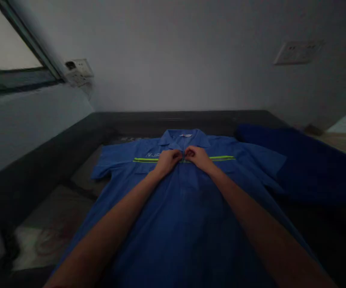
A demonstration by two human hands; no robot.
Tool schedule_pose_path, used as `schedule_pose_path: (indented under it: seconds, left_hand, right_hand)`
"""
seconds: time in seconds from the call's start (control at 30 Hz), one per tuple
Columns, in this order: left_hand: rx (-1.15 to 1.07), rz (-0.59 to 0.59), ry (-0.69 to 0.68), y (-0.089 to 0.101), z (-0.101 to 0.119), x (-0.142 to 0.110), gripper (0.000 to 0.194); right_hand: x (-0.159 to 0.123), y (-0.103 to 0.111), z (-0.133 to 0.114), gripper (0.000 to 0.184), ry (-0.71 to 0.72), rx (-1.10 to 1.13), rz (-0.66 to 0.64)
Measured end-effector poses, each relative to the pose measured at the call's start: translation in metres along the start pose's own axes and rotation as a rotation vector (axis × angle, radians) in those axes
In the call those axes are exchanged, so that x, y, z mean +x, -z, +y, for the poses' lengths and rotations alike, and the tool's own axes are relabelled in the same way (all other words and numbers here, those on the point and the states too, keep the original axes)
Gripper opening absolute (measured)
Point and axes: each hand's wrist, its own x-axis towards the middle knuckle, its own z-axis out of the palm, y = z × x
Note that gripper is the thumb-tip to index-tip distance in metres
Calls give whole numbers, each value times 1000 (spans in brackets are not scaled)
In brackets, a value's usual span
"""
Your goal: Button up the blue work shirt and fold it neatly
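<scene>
The blue shirt (167,224) was pinched at its front, below the collar (202,139), by the left hand (168,161) and right hand (200,158). Evenly held edges seemed called for.

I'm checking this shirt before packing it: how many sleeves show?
2: the left sleeve, spread out to the left, and the right sleeve, reaching the darker blue cloth.
</scene>
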Motion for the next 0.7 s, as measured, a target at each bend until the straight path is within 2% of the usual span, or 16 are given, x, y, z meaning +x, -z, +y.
schedule_pose_path:
  seconds: [0.27, 0.4, 0.57, 0.7]
  left_hand:
    - [-46, 10, 0, -2, -4, 3, 15]
    - [-72, 16, 15, -5, -6, 4, 14]
    - [-49, 8, 118, -1, 3, 6, 15]
    - [-115, 12, 210, 0, 9, 7, 18]
  right_hand:
    - [-4, 1, -5, 8, 87, -315, 35]
    - [-5, -1, -5, 7, 131, -356, 3]
    - [-6, -5, -5, 9, 108, -364, 39]
    - [-5, -8, -6, 10, 100, -387, 64]
